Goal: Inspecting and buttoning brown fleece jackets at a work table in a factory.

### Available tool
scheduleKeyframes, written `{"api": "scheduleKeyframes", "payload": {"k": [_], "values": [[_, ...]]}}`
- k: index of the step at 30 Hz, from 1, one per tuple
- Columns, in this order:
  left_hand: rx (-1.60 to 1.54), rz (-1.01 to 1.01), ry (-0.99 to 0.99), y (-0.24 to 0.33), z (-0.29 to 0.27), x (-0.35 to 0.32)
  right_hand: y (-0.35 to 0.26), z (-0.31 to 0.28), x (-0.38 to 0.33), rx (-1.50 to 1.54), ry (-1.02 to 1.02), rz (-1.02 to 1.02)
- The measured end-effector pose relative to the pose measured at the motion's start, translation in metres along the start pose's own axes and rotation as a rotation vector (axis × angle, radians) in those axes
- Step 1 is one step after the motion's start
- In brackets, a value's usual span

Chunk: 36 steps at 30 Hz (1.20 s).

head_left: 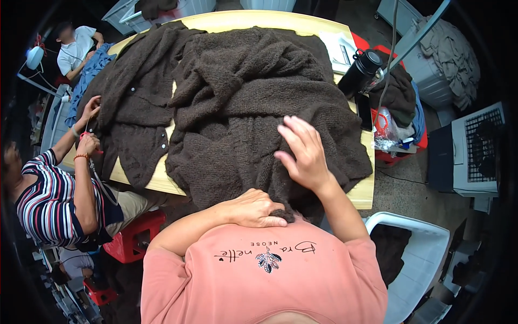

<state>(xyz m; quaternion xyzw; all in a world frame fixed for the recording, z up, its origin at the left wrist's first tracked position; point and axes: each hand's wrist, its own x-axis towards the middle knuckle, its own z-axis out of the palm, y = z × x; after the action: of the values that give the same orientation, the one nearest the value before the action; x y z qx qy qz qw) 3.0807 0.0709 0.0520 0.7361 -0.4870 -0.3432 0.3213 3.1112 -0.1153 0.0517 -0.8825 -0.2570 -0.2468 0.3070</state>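
Dark brown knitted garment (237, 146) at the centre of the frame, lying rumpled on a pale wooden surface (362, 193). Its long axis runs roughly from upper centre to lower centre; the broad far part points toward the upper edge, and the near part reaches the near edge of the surface, where a small bunch points down and slightly right. Thick folds cross the upper half from left to right. Which end is collar and which is hem cannot be told.

The left hand (252, 209), lower centre, is closed, its thumb and curled fingers pinching that bunch just above the wearer's pink shirt (216, 270). The right hand (303, 151), right of centre, is loosely spread, fingers directed to the upper left over the knit; whether the palm presses on the fabric cannot be told.

Left of the garment lies a second brown knit (137, 108) with pale buttons, its lower part tapering toward the lower edge. A co-worker in a striped shirt (51, 194), at the left of the frame, has both hands beside it. At the upper right of the surface stand a black flask (360, 71) and, just below it, a dark phone (364, 112). A white bin (423, 259) occupies the lower right.
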Motion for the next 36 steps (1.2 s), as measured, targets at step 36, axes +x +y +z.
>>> {"api": "scheduleKeyframes", "payload": {"k": [36], "values": [[0.202,-0.468,0.818,-0.017,-0.001,-0.156,-0.034,-0.013,0.013,0.339,0.044,-0.211]]}}
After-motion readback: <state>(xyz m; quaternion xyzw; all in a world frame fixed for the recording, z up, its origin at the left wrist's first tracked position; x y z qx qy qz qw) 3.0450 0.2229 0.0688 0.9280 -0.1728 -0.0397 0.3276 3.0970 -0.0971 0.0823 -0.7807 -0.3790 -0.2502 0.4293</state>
